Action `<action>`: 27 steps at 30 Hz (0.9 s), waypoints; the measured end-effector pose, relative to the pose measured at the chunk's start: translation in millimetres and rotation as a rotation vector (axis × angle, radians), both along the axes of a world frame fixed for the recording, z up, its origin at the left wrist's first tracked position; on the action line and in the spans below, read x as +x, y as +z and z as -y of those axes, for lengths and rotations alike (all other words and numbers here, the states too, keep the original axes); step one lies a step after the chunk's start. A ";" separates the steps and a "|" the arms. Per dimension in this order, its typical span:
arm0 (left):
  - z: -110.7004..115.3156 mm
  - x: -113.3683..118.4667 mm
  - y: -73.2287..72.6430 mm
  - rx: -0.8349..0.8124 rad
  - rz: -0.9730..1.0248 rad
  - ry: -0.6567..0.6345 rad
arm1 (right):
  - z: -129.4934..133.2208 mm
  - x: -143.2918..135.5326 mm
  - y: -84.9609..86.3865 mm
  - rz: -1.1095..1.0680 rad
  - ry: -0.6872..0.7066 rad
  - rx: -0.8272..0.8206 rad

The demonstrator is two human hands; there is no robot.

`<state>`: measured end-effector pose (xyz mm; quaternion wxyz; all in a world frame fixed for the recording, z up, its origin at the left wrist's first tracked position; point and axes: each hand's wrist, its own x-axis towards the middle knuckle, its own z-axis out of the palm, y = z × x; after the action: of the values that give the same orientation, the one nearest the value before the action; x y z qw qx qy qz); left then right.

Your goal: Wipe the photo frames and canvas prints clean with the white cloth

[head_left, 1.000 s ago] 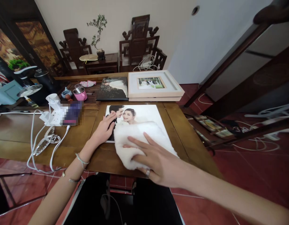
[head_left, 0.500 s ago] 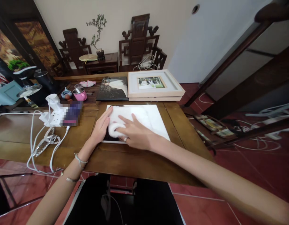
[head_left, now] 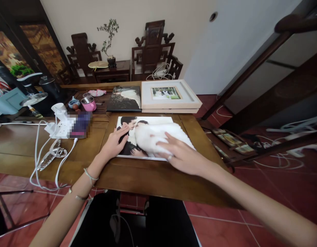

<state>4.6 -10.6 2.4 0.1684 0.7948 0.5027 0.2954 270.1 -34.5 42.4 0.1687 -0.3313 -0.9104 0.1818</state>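
A large photo panel (head_left: pixel 130 145) showing two people lies flat on the wooden table (head_left: pixel 137 178). My left hand (head_left: pixel 116 141) rests on its left edge, fingers extended and holding nothing. Over the panel's right part, a fluffy white cloth (head_left: pixel 163 135) is bunched under my right hand (head_left: pixel 181 154), whose fingers are spread and press on it. The cloth hides much of the panel's right side.
Behind the panel are a dark photo board (head_left: pixel 124 99) and stacked pale frames (head_left: pixel 171 94). On the left lie a power strip (head_left: pixel 62 128), white cables, a clear hair clip (head_left: pixel 49 156) and a pink cup (head_left: pixel 88 104).
My right hand has moved right across the panel with the white cloth, uncovering the pictured people on the left side. My left hand has stayed near the left edge, shifting slightly right.
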 end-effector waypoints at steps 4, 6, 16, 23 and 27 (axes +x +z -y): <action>-0.3 -0.1 0.1 0.008 -0.014 -0.010 | -48.7 -32.7 3.6 -0.068 -0.155 -0.083; -0.6 -0.6 -0.3 0.018 -0.017 -0.006 | -68.8 -58.8 8.3 -0.105 -0.112 -0.112; -0.3 -1.7 -1.5 0.018 -0.024 0.000 | -94.7 -83.9 8.7 -0.157 -0.122 -0.170; 1.2 1.2 3.3 0.014 -0.011 0.009 | -89.0 7.1 -3.5 -0.154 -0.358 -0.126; 1.6 2.0 4.7 0.010 0.002 0.016 | -51.3 37.5 -13.3 -0.061 -0.391 -0.116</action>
<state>6.6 -12.1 7.1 0.1627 0.7912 0.5075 0.3002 307.7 16.8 29.2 0.2091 -0.5053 -0.8110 0.2078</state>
